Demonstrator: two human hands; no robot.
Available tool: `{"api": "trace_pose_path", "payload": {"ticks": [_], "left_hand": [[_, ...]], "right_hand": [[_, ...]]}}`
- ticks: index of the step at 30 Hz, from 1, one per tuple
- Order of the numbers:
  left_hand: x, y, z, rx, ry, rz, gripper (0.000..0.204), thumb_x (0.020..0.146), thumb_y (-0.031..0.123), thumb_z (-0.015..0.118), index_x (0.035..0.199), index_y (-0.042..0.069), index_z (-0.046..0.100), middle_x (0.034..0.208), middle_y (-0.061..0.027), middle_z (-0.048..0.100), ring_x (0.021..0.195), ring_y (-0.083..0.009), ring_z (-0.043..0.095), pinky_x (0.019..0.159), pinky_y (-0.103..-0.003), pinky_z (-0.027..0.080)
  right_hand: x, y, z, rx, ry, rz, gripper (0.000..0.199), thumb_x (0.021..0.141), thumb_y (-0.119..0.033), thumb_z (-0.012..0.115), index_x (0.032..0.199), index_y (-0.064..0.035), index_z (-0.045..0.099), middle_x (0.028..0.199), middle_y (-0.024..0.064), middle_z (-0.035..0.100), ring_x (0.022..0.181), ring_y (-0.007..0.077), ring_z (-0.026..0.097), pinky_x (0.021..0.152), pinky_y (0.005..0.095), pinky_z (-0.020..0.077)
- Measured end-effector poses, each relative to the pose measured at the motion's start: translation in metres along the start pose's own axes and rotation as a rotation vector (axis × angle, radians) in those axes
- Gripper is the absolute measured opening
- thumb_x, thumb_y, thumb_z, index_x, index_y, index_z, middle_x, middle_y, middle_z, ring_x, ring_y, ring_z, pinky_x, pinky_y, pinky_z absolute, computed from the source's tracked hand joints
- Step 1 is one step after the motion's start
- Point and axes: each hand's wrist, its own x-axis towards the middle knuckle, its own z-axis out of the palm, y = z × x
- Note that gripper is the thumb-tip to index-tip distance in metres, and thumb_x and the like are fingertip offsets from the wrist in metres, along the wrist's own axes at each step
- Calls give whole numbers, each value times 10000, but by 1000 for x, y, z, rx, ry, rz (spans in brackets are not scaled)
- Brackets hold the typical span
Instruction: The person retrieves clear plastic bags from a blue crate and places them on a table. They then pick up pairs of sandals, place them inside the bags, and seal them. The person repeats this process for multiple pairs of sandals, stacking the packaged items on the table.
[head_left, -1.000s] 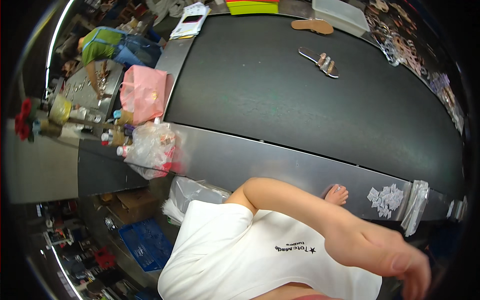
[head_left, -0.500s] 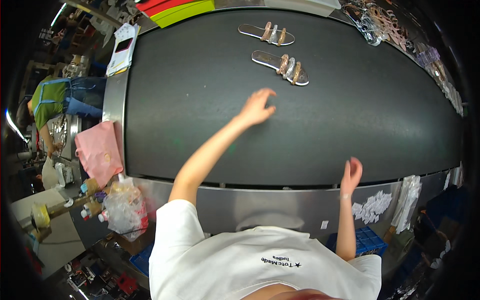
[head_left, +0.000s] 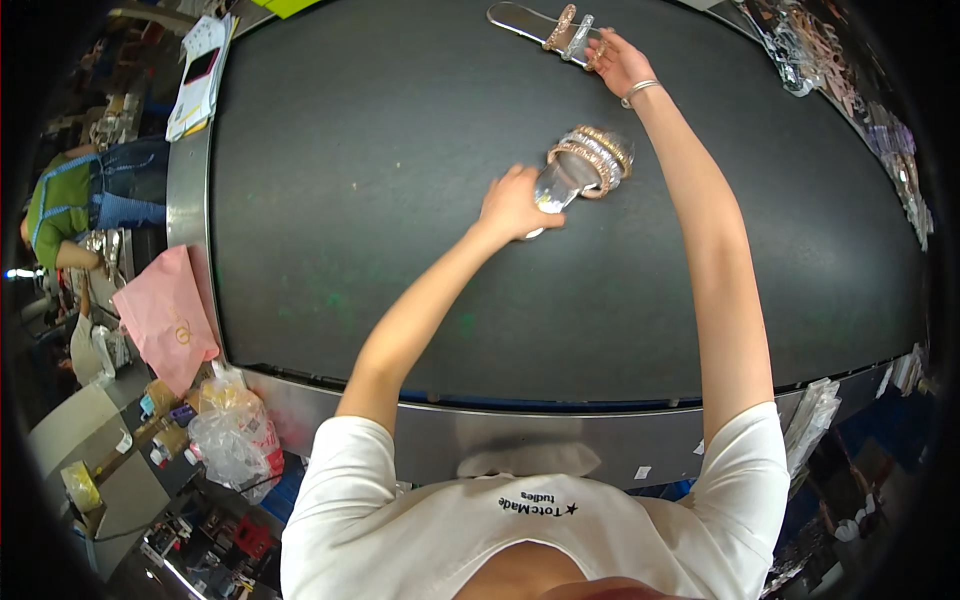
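Note:
Two flat sandals with jewelled straps lie on a wide dark table. My left hand grips the heel end of the nearer sandal near the table's middle. My right hand, with a thin bracelet on its wrist, reaches far across and touches the strap end of the farther sandal at the table's back edge. Both arms stretch out over the table from my white shirt.
A stack of papers with a phone lies at the table's back left corner. A pink bag and a clear plastic bag sit left of the metal front rim. Packaged jewelled trims line the right edge. A person in green stands at far left.
Both arms have reached farther over the table. My left hand has taken hold of the nearer sandal, and my right hand rose from the front edge to the farther sandal.

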Motion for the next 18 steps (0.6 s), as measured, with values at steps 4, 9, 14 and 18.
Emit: {"api": "trace_pose_path", "payload": {"ticks": [4, 9, 14, 18], "left_hand": [[-120, 1, -26, -394, 230, -140, 556, 545, 292, 827, 913, 8, 523, 907, -116, 522, 884, -237, 548, 758, -354, 456], [-246, 41, -87, -891, 477, -272, 477, 656, 152, 814, 942, 27, 453, 907, -78, 556, 826, -126, 574, 717, -275, 482], [-326, 68, -119, -853, 792, -146, 413, 721, 175, 775, 909, 26, 439, 827, -80, 619, 763, -98, 591, 683, -270, 487], [-383, 83, -119, -981, 852, -56, 302, 817, 196, 686, 895, 26, 449, 775, -45, 598, 722, -75, 565, 666, -223, 461]], "right_hand": [[-77, 6, 19, 145, -28, -14, 241, 920, -359, 501, 883, -122, 525, 655, -38, 419, 568, 103, 367, 521, 248, 299], [-253, -4, 10, 194, -168, -90, 367, 966, -412, 380, 876, -106, 561, 558, -87, 355, 474, 43, 288, 448, 209, 279], [-400, 15, -10, 270, -203, 262, 432, 910, -494, 448, 711, -125, 554, 550, -18, 498, 480, 54, 498, 430, 234, 442], [-469, 46, -6, -592, -312, 87, 319, 853, -248, 595, 601, -117, 449, 535, -59, 391, 480, 20, 327, 425, 201, 238]]}}
